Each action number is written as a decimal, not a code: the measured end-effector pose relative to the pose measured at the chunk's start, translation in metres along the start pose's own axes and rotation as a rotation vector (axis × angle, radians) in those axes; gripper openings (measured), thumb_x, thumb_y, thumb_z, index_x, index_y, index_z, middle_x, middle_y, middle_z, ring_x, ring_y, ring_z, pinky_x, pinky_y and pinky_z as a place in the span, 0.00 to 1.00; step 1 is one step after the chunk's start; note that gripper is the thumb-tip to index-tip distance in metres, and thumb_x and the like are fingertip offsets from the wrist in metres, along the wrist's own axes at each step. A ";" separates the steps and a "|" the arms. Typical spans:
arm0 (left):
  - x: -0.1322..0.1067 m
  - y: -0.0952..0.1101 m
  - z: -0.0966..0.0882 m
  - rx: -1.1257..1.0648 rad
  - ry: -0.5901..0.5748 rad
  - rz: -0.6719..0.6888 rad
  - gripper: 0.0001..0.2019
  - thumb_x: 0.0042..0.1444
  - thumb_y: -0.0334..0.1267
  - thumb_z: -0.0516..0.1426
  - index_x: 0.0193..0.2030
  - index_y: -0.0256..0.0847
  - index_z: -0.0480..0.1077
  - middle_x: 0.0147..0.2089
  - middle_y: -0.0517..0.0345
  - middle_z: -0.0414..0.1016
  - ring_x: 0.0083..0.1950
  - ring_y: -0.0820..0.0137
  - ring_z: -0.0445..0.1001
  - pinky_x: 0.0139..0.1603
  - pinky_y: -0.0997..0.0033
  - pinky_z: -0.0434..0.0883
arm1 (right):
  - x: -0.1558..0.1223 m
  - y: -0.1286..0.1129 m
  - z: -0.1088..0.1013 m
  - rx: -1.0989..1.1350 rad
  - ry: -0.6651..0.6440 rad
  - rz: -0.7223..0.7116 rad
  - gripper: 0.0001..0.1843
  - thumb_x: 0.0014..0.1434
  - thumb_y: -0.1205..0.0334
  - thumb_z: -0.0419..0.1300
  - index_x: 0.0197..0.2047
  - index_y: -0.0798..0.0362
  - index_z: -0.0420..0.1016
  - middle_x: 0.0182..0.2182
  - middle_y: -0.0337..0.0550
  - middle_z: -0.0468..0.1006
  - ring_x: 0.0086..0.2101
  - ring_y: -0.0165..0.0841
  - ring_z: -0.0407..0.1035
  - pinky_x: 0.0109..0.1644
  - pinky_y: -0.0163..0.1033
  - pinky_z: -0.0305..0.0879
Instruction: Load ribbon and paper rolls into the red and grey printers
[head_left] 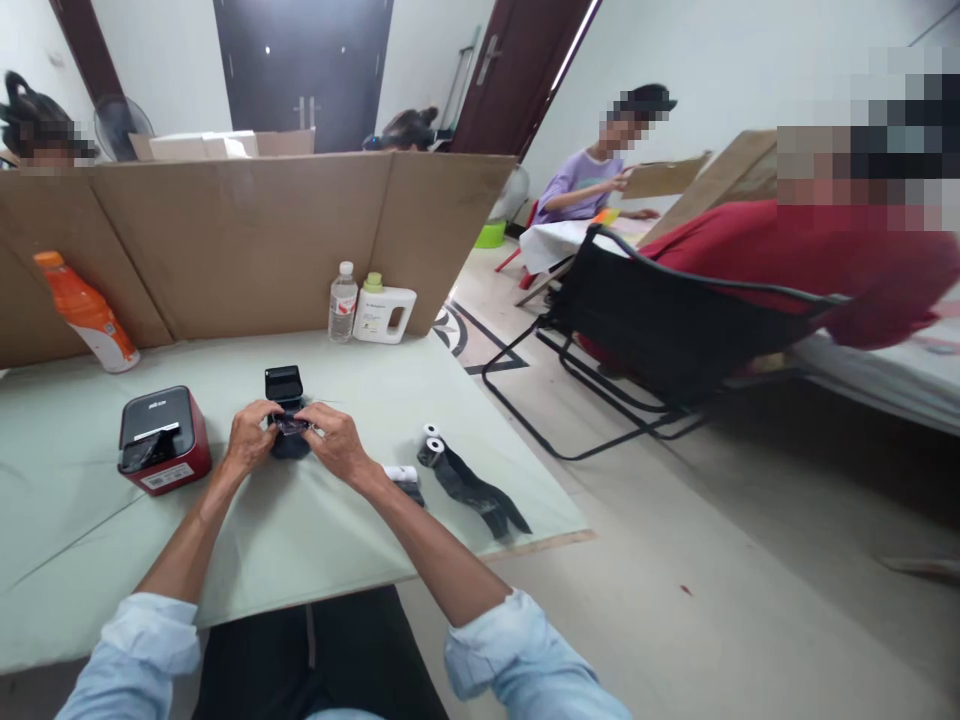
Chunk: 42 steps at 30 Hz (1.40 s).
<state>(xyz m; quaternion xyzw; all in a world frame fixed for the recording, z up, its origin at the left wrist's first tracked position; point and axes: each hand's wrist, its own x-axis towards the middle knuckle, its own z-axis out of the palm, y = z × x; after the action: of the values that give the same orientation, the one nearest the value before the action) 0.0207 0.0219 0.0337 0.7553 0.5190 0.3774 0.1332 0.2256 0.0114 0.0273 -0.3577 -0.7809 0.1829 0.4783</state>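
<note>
In the head view, the left hand (253, 437) and right hand (335, 440) pinch a small dark piece (291, 424) between their fingertips, at an open black case (283, 383) on the pale green table (315, 530). Left of them sits a red-and-black box (163, 440); to the right lie rolls with dark strips (472, 490) trailing nearward. A cardboard screen (262, 240) stands at the far side, behind a clear bottle (343, 308)
</note>
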 end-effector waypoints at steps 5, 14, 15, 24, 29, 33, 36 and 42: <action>0.016 -0.007 0.003 0.116 -0.035 0.027 0.16 0.47 0.25 0.58 0.40 0.44 0.80 0.47 0.53 0.84 0.50 0.59 0.78 0.58 0.55 0.75 | 0.004 0.012 0.007 -0.062 -0.018 -0.003 0.16 0.62 0.73 0.58 0.47 0.49 0.83 0.43 0.43 0.85 0.45 0.36 0.79 0.54 0.40 0.74; 0.027 -0.007 0.009 0.202 -0.063 -0.045 0.15 0.49 0.25 0.59 0.40 0.44 0.81 0.44 0.54 0.85 0.49 0.58 0.77 0.55 0.58 0.74 | 0.005 0.022 0.013 -0.215 -0.108 0.048 0.16 0.61 0.73 0.60 0.48 0.49 0.83 0.45 0.44 0.85 0.47 0.39 0.79 0.55 0.40 0.73; 0.028 -0.007 0.008 0.203 -0.067 -0.053 0.15 0.50 0.25 0.59 0.40 0.44 0.81 0.44 0.54 0.85 0.49 0.58 0.77 0.55 0.58 0.74 | 0.006 0.022 0.013 -0.228 -0.115 0.052 0.16 0.61 0.73 0.60 0.48 0.49 0.83 0.45 0.44 0.85 0.47 0.38 0.79 0.55 0.40 0.73; 0.028 -0.004 0.006 0.208 -0.070 -0.080 0.12 0.49 0.27 0.59 0.37 0.45 0.82 0.39 0.55 0.84 0.44 0.60 0.79 0.52 0.61 0.75 | 0.006 0.018 0.008 -0.312 -0.171 0.076 0.15 0.64 0.72 0.60 0.48 0.47 0.83 0.44 0.44 0.85 0.46 0.37 0.78 0.52 0.37 0.71; 0.024 -0.005 0.009 0.136 -0.021 -0.102 0.12 0.49 0.27 0.58 0.36 0.44 0.81 0.41 0.55 0.84 0.43 0.63 0.80 0.51 0.64 0.75 | 0.012 0.012 0.006 -0.349 -0.194 0.094 0.16 0.64 0.73 0.58 0.49 0.48 0.83 0.46 0.44 0.85 0.47 0.37 0.77 0.52 0.36 0.70; 0.023 -0.007 0.009 0.200 -0.066 -0.158 0.11 0.50 0.29 0.59 0.36 0.44 0.82 0.37 0.55 0.83 0.42 0.61 0.79 0.49 0.63 0.75 | 0.015 0.009 0.007 -0.371 -0.235 0.107 0.15 0.65 0.71 0.59 0.49 0.48 0.83 0.46 0.44 0.85 0.47 0.36 0.77 0.50 0.35 0.69; 0.025 -0.009 0.008 0.243 -0.108 -0.170 0.11 0.50 0.29 0.60 0.37 0.45 0.82 0.38 0.54 0.84 0.44 0.60 0.80 0.50 0.63 0.75 | 0.016 0.007 0.008 -0.394 -0.270 0.121 0.13 0.67 0.69 0.59 0.48 0.48 0.83 0.46 0.44 0.84 0.46 0.36 0.76 0.49 0.35 0.68; 0.027 -0.010 0.001 0.188 -0.203 -0.040 0.17 0.50 0.27 0.56 0.41 0.44 0.83 0.45 0.54 0.86 0.50 0.60 0.81 0.58 0.61 0.74 | 0.016 0.007 0.011 -0.444 -0.338 0.124 0.14 0.66 0.70 0.60 0.49 0.48 0.83 0.46 0.45 0.84 0.48 0.38 0.74 0.50 0.37 0.68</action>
<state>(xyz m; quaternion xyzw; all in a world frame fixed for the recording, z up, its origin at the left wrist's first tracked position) 0.0192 0.0504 0.0393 0.7881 0.5511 0.2458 0.1211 0.2139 0.0288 0.0276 -0.4650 -0.8473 0.0934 0.2391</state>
